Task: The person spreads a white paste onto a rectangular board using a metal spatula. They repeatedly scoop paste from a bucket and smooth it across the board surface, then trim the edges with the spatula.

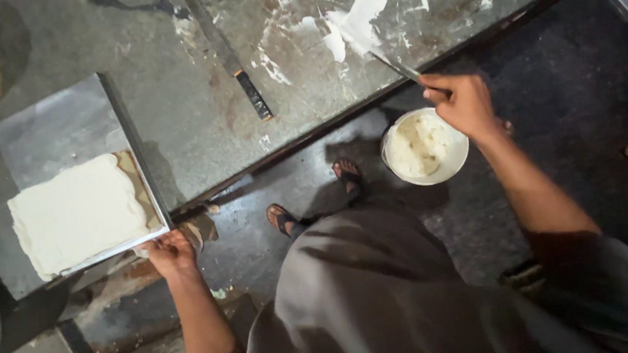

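Metal tray [64, 129] with white dough slab [78, 214] at left, on counter edge. Left hand [171, 253] gripping tray's near corner. Long knife [226, 56] lying on grey counter [175, 120]. White bucket [424, 148] below on floor. Right hand [463, 101] closed around scraper [395, 65], blade touching white smear.

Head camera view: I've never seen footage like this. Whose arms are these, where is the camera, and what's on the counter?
The camera sits on a person's head and looks straight down, so both bare arms are theirs. The left hand grips the corner of a metal tray holding a white slab. The right hand holds a spatula scraping white paste off the grey counter. A white bucket of paste sits on the floor below. A long knife lies on the counter.
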